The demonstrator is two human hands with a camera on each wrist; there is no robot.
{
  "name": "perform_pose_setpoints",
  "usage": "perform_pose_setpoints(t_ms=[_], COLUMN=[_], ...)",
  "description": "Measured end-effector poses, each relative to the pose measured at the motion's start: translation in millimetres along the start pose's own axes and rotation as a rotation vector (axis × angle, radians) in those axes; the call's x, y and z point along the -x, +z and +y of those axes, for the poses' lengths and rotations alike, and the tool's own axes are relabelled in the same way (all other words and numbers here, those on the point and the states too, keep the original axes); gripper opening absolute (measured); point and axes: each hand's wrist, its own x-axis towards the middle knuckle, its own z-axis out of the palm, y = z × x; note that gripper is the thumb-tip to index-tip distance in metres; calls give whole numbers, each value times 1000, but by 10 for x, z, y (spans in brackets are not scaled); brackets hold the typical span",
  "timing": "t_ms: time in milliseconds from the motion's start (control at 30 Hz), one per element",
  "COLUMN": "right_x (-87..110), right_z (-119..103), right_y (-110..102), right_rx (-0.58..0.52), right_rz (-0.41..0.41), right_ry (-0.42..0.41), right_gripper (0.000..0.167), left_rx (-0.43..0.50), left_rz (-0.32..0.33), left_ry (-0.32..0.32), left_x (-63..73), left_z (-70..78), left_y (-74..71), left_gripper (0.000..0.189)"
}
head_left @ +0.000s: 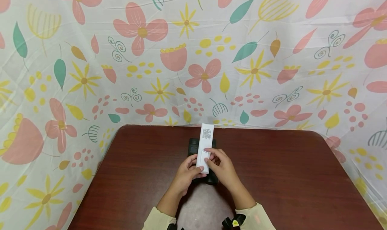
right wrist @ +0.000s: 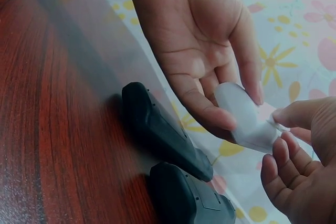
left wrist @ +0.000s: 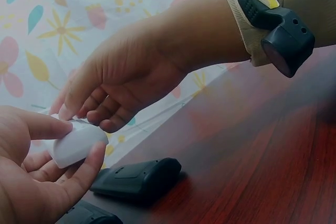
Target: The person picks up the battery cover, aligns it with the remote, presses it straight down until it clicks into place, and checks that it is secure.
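A slim white remote control (head_left: pixel 207 143) is held above the table, its back with a printed label facing up. My left hand (head_left: pixel 188 173) grips its near end, thumb on top and fingers along the side and underneath. At the middle of the back, my right hand (head_left: pixel 225 167) pinches with thumb and index finger near a small notch. The right hand's other fingers curl beside the remote in the left wrist view. Below lie two black remote controls, a left one (head_left: pixel 193 147) and a right one (head_left: pixel 212 179), partly hidden by the hands and the white remote.
The dark red-brown table (head_left: pixel 281 176) stretches to both sides of the hands. A floral-printed cloth (head_left: pixel 205 38) hangs behind it and along its sides. A black wrist camera (left wrist: pixel 289 40) sits on the right cuff.
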Motion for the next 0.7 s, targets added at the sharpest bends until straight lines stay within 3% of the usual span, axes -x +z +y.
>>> perform_pose_setpoints(t_ms=[133, 433, 600, 700], right_x=[-24, -43, -39, -39], right_z=[104, 156, 176, 174], right_y=[7, -5, -1, 10], right_rx=[-17, -48, -51, -117], right_rz=[7, 33, 28, -8], right_ry=[2, 78, 129, 164], right_gripper=[38, 68, 74, 75], left_rx=[2, 9, 3, -11], left_rz=[-2, 15, 4, -10], left_ry=[-6, -14, -18, -16], left_x=[8, 4, -2, 1], left_z=[9, 11, 5, 3], left_y=[2, -9, -17, -19], left_gripper=[60, 61, 59, 57])
